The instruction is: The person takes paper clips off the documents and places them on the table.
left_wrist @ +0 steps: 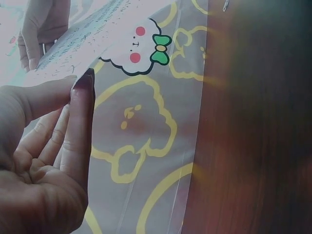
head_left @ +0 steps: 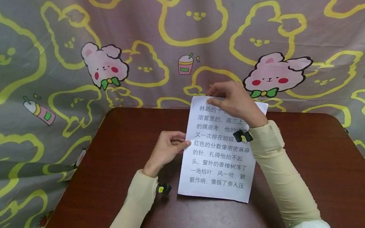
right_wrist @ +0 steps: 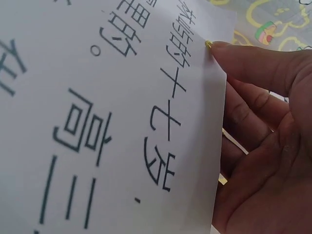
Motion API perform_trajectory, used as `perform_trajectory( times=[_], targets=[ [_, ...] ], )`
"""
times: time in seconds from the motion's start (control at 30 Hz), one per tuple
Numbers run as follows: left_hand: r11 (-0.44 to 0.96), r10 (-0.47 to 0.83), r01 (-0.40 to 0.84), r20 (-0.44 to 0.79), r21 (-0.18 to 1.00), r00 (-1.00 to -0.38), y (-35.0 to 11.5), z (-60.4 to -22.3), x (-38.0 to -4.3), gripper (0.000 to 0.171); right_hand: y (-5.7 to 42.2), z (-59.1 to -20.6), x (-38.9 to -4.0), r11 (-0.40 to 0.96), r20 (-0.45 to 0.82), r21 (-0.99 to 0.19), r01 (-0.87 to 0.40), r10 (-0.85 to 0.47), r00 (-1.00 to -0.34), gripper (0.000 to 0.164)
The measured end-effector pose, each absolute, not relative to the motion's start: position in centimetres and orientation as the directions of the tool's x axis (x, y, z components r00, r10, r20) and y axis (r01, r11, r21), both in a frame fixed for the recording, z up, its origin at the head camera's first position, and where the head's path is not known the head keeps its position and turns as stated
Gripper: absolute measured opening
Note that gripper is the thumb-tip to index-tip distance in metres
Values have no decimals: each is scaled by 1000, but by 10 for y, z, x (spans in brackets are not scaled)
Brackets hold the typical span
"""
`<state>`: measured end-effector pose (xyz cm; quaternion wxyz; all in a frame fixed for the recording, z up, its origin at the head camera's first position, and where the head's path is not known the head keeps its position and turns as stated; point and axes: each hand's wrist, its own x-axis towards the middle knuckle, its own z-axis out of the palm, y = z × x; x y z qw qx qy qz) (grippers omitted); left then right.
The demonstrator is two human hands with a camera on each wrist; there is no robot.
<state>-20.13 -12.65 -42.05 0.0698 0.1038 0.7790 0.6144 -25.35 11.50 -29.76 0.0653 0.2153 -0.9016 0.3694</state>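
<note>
Over the table [head_left: 106,157], I see left hand [head_left: 163,149] pinching the paper's [head_left: 211,180] side, right hand [head_left: 235,100] its top; likely a steadying step, next needs both pinches firm.

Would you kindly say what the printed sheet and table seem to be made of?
Printed sheet: most likely matte paper, given its thin edge and white face. Table: perhaps wood or laminate, satiny, given its reddish-brown streaks and pale sheen.
</note>
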Motion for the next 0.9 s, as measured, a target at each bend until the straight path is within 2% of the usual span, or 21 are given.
perform_trajectory(
  times=[0.9],
  targets=[
    [240,254,81,18,967,-967,-126,-423,-202,23,118,-297,-255,612,298,-650,-451,-341,-892,14]
  ],
)
